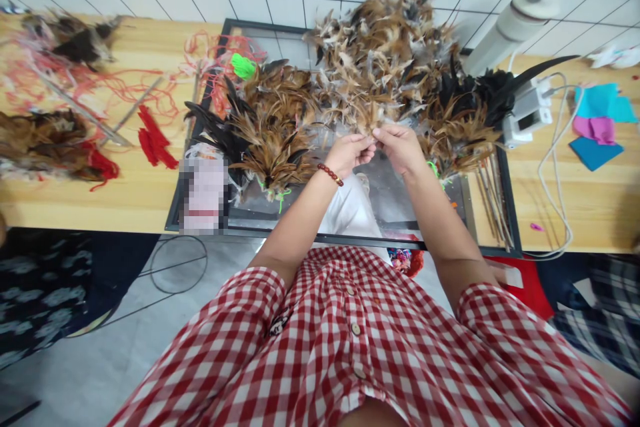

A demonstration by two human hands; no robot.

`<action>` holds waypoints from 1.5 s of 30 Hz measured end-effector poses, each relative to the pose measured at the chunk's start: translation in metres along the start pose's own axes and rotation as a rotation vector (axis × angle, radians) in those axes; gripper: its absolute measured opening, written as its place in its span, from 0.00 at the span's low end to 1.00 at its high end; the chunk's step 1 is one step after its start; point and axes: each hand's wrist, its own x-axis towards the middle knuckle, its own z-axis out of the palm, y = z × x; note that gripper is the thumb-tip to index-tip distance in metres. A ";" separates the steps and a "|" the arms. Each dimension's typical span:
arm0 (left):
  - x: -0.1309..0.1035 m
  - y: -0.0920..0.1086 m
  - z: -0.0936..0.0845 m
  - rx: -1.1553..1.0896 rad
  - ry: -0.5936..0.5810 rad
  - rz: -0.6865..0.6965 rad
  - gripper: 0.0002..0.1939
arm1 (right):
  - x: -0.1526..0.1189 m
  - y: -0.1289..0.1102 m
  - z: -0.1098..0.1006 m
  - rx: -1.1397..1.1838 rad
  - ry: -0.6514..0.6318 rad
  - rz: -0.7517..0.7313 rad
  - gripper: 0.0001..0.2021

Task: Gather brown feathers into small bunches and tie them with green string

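My left hand (pixel 351 153), with a beaded bracelet (pixel 331 175) at its wrist, is closed in a pinch. My right hand (pixel 400 147) pinches close beside it, the fingertips of both nearly meeting. Between them is what looks like a small brown feather (pixel 369 128), partly covered by the fingers and hard to separate from the pile behind. Just beyond the hands rises a big heap of loose brown and grey feathers (pixel 380 67). Feather bunches tied with green string lie on either side, a left bunch (pixel 275 140) and a right bunch (pixel 460 127).
A black-framed glass panel (pixel 400 203) lies under the feathers. Thin sticks (pixel 493 200), a power strip (pixel 527 113) with a white cable (pixel 550 167), and a pale cylinder (pixel 510 27) are at right. Red yarn (pixel 155 137) and more feathers lie left. People sit at both sides.
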 end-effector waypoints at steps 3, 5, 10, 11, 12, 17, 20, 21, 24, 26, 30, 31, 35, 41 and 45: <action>-0.001 0.000 0.000 -0.015 -0.027 -0.001 0.14 | 0.000 -0.001 0.001 -0.046 0.032 -0.092 0.25; -0.001 0.000 0.000 -0.014 -0.052 0.004 0.14 | -0.001 -0.003 0.002 -0.084 0.060 -0.138 0.25; 0.000 -0.003 0.001 0.067 -0.022 0.013 0.12 | -0.004 -0.006 0.003 -0.144 0.056 -0.122 0.24; 0.000 -0.002 0.001 0.077 -0.014 0.015 0.12 | -0.005 -0.007 0.002 -0.118 0.009 -0.079 0.26; 0.000 -0.002 0.000 0.082 -0.022 0.009 0.13 | -0.006 -0.008 0.000 -0.076 -0.060 -0.016 0.27; -0.002 0.000 -0.004 0.073 -0.255 -0.150 0.14 | -0.012 -0.017 -0.013 0.129 -0.396 0.264 0.29; -0.002 -0.002 -0.007 0.073 -0.363 -0.182 0.10 | -0.013 -0.021 -0.015 0.150 -0.395 0.268 0.27; -0.001 -0.002 -0.008 0.077 -0.378 -0.172 0.10 | -0.012 -0.021 -0.014 0.145 -0.378 0.261 0.27; 0.000 -0.004 -0.011 0.080 -0.374 -0.118 0.13 | -0.007 -0.017 -0.012 0.109 -0.272 0.204 0.27; 0.001 -0.003 -0.014 0.077 -0.341 -0.081 0.16 | -0.004 -0.014 -0.010 0.065 -0.172 0.148 0.28; 0.003 -0.005 -0.014 0.132 -0.271 -0.060 0.16 | -0.002 -0.013 -0.008 -0.087 -0.060 0.068 0.29; 0.004 -0.006 -0.013 0.151 -0.254 -0.061 0.15 | -0.003 -0.013 -0.007 -0.134 -0.051 0.053 0.29; 0.007 -0.009 -0.008 0.138 -0.136 -0.016 0.10 | -0.003 -0.009 -0.005 -0.238 -0.028 -0.026 0.31; 0.006 -0.003 -0.011 -0.208 -0.038 0.024 0.07 | -0.002 -0.002 -0.009 -0.619 -0.018 -0.368 0.42; 0.005 -0.002 -0.010 -0.236 -0.044 -0.016 0.10 | -0.004 0.003 -0.008 -0.905 -0.008 -0.520 0.37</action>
